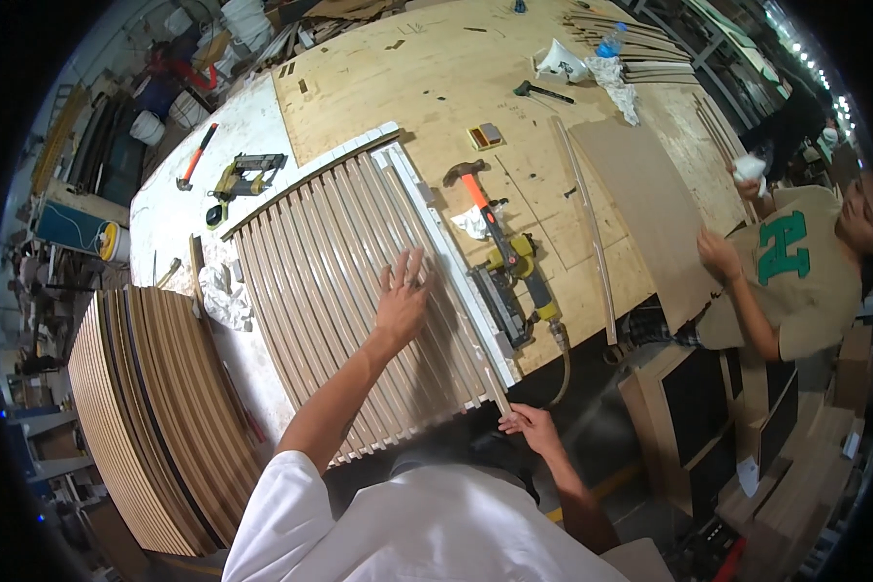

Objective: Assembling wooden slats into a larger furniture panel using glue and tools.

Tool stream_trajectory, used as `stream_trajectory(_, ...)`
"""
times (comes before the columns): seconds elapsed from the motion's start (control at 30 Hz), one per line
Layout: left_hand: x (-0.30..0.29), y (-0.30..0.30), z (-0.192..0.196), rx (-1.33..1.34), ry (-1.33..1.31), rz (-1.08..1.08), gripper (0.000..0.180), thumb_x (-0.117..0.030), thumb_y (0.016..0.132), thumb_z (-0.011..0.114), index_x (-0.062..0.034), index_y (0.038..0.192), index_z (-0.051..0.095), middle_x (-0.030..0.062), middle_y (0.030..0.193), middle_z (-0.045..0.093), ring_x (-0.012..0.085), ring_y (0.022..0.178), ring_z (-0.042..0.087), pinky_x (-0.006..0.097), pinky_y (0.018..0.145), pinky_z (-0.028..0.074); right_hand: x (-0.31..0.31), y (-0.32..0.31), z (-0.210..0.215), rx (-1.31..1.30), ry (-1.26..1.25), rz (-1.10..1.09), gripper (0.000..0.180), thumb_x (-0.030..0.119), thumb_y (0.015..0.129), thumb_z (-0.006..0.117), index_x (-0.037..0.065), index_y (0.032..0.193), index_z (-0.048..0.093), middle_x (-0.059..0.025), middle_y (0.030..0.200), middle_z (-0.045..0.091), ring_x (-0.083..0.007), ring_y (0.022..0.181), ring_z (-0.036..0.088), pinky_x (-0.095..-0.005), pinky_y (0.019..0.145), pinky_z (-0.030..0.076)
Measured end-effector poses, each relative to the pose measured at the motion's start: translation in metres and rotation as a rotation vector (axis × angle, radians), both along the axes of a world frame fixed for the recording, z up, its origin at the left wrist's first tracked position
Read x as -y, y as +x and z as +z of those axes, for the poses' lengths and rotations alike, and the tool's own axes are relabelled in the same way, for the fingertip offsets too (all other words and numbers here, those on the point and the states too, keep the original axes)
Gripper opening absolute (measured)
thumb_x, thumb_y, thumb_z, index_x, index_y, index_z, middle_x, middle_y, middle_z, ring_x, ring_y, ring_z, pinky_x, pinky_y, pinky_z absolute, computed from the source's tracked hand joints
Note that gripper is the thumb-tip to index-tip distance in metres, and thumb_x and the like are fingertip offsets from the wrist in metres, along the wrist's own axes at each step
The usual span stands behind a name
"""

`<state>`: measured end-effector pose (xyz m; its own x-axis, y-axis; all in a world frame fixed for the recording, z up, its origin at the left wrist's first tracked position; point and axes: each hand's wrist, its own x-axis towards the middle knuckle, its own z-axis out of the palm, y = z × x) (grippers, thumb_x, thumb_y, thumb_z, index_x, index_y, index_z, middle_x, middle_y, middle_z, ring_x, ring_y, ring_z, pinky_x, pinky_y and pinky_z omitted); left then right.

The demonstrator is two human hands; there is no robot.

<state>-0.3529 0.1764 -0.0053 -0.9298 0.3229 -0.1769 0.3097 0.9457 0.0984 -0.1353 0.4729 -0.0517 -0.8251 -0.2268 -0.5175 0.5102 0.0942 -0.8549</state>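
A slatted wooden panel (310,242) lies on the workbench in front of me, its long strips side by side. My left hand (404,299) rests on the slats with fingers spread and holds nothing. At the panel's near right corner, my right hand (530,428) pinches the end of a thin wooden strip (496,388). A white straight rail (446,252) runs along the panel's right side. Just beyond it lie a nail gun (514,281) with a hose and an orange-handled claw hammer (480,199).
Stacked slatted panels (155,407) stand at the left. Another nail gun (247,177) and hammer (197,155) lie on the bench's far left, with a crumpled white cloth (225,299) nearer. A co-worker (776,262) stands at right beside a brown board (650,204).
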Motion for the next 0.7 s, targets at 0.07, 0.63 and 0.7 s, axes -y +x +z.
stream_trajectory(0.07,0.0,-0.006,0.001,0.003,-0.025,-0.021,0.063,-0.008,0.078,0.058,-0.0169,0.14,0.046,0.0105,0.16,-0.004,0.032,0.147,-0.001,0.053,0.116,0.008,-0.004,-0.005,-0.011,0.081,-0.096,-0.017,0.025,0.005,0.097,0.049,-0.007,0.118,0.056,-0.0155,0.088,0.069,-0.0206,0.079,0.07,-0.0296,0.07,0.057)
stream_trajectory(0.63,0.004,-0.02,0.017,-0.04,-0.102,-0.097,0.059,-0.012,0.082,0.057,-0.0125,0.139,0.045,0.0136,0.159,0.001,0.0317,0.147,-0.003,0.058,0.116,-0.002,-0.013,-0.051,0.005,-0.072,0.071,0.45,0.015,0.006,0.095,0.051,-0.003,0.09,0.062,-0.008,0.07,0.064,-0.0154,0.059,0.063,-0.0272,0.057,0.05)
stream_trajectory(0.7,0.0,-0.035,0.019,0.104,-0.172,-0.014,0.059,-0.011,0.083,0.055,-0.0121,0.141,0.043,0.0133,0.159,0.0,0.0312,0.147,-0.004,0.058,0.115,-0.004,-0.002,-0.039,-0.007,-0.017,0.131,0.242,0.018,0.007,0.096,0.049,-0.003,0.087,0.06,-0.0077,0.066,0.062,-0.0137,0.055,0.061,-0.0262,0.053,0.048)
